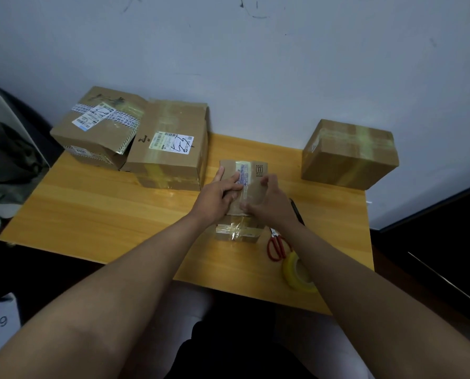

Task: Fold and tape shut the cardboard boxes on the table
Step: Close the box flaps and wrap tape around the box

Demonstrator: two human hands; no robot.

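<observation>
Tape roll sits nearest me on the worktop, right of centre near the front edge, yellowish-clear, lying tilted. Red-handled scissors just behind it, touching or nearly so; blades point away from me and partly hide under my right wrist. A dark pen lies just right of that wrist.

Small box is mid-worktop, directly in front of me. Clear tape runs across its near face and over the top. Printed label strip and a small stamp on the top panel.

Left hand lies flat on the box top at the left side, fingers straight and slightly spread, pressing on the label strip. Right hand is on the right side of the top, fingers curled down onto the panel, thumb near the front edge; can't tell if it pinches tape or only presses.

Further back left: two bigger boxes touching each other. Taped box with white label stands closer; box with striped tape behind-left of it, its front flap bent.

Back right, well apart: taped box, against the wall.
</observation>
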